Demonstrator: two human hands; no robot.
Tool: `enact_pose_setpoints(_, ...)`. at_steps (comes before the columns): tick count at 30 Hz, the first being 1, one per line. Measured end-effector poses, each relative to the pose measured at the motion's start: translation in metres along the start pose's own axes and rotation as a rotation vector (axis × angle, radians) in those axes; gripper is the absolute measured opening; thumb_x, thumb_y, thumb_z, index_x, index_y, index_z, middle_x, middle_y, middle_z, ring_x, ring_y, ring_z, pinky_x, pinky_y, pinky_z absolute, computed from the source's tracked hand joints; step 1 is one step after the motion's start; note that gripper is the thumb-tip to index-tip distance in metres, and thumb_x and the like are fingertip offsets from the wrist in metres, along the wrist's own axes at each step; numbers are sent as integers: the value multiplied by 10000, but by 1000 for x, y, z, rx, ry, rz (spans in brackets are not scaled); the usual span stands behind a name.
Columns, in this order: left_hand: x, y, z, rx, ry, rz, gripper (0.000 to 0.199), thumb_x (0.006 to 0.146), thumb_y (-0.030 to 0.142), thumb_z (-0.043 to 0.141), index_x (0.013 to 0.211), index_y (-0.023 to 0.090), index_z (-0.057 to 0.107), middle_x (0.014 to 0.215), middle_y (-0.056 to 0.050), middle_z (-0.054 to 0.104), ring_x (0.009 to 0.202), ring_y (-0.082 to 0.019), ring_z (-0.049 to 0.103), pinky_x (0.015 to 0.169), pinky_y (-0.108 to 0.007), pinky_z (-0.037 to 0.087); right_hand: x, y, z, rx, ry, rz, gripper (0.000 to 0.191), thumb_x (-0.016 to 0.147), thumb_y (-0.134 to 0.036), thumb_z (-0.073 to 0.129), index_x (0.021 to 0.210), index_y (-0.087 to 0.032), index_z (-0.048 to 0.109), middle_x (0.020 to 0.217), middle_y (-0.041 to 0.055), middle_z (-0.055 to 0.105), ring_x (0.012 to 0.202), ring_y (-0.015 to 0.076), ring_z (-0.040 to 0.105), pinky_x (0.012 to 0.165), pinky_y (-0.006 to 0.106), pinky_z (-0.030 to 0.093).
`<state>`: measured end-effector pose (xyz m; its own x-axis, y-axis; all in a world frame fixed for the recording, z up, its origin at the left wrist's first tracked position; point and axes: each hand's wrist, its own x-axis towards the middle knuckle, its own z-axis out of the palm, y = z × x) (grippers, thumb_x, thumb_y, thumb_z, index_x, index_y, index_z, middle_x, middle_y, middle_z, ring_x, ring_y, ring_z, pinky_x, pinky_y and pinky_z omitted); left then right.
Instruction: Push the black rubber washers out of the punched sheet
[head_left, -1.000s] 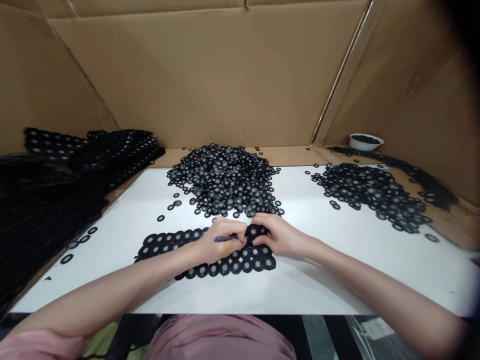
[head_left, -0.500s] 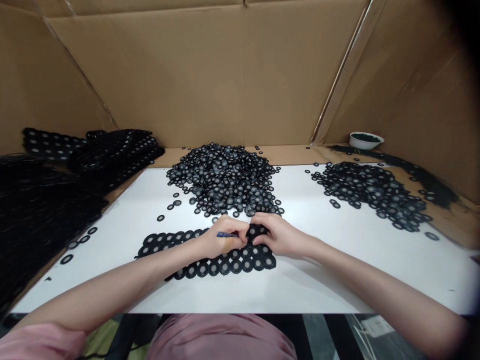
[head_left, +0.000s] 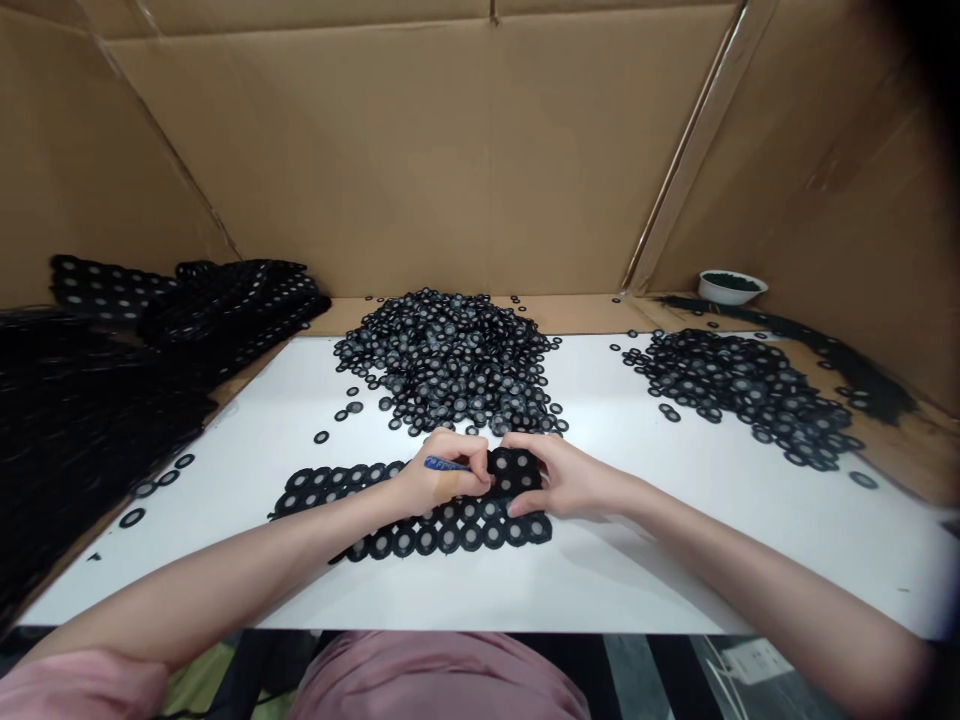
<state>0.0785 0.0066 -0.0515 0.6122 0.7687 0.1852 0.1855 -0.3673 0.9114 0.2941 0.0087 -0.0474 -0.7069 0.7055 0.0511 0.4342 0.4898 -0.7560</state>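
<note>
A panel of joined black rings with pale centres (head_left: pixel 405 541) lies on the white board in front of me. My left hand (head_left: pixel 448 472) is closed around a slim blue pen-like tool (head_left: pixel 444 464) with light lettering. Its tip is hidden by my fingers, which are close over the panel's right part. On the right end of the panel rests my right hand (head_left: pixel 574 475), thumb and fingers spread apart along the edges of a darker patch of rings (head_left: pixel 513 478). Both forearms reach in from the near side, the left one crossing over part of the panel.
Behind my hands rises a big heap of loose black rings (head_left: pixel 450 360). A second heap (head_left: pixel 742 385) spreads at right, near a white bowl (head_left: pixel 731 287) of dark bits. Dark ringed fabric (head_left: pixel 232 300) and black strands (head_left: pixel 82 430) lie left. Cardboard walls (head_left: pixel 420 150) enclose the board.
My right thumb and fingers have opened wider, uncovering more of the dark patch of rings. My left hand has shifted slightly left with the blue tool tilted a little differently.
</note>
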Motion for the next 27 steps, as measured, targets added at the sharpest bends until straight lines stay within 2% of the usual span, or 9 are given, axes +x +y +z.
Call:
enact_pose_setpoints(5,-1,2,-1,-72,26,28,166,677,171,671,555,116,573,577,-1,581,546,-100,514,540,-203,414,-1,-1,1,99,9,-11,406,673,-219,760,1001,-188,522,813,-14,516,663,119,448,531,208,358)
enact_pose_setpoints(11,-3,12,0,-200,57,36,181,654,141,686,531,117,556,567,17,549,535,-87,498,566,-210,441,-1,0,1,89,21,2,413,640,-202,779,963,-189,523,823,-17,526,664,116,452,535,206,357)
enact_pose_setpoints(16,-11,12,10,-32,-40,64,154,685,125,633,547,111,565,557,6,569,515,-83,485,506,-184,358,0,2,1,114,5,-19,394,644,-183,769,940,-198,509,773,-41,480,682,113,437,532,193,339)
enact_pose_setpoints(21,-13,6,14,-13,-17,43,126,688,116,613,570,114,568,571,8,582,523,-85,486,513,-181,350,0,3,1,126,2,-20,403,645,-202,776,941,-199,504,774,-40,466,688,113,432,540,192,335)
enact_pose_setpoints(27,-12,11,14,3,-4,27,132,690,131,596,563,114,560,579,7,575,538,-86,482,530,-183,344,1,0,0,148,-25,-12,400,651,-216,772,954,-191,511,787,-29,484,690,118,444,540,192,341)
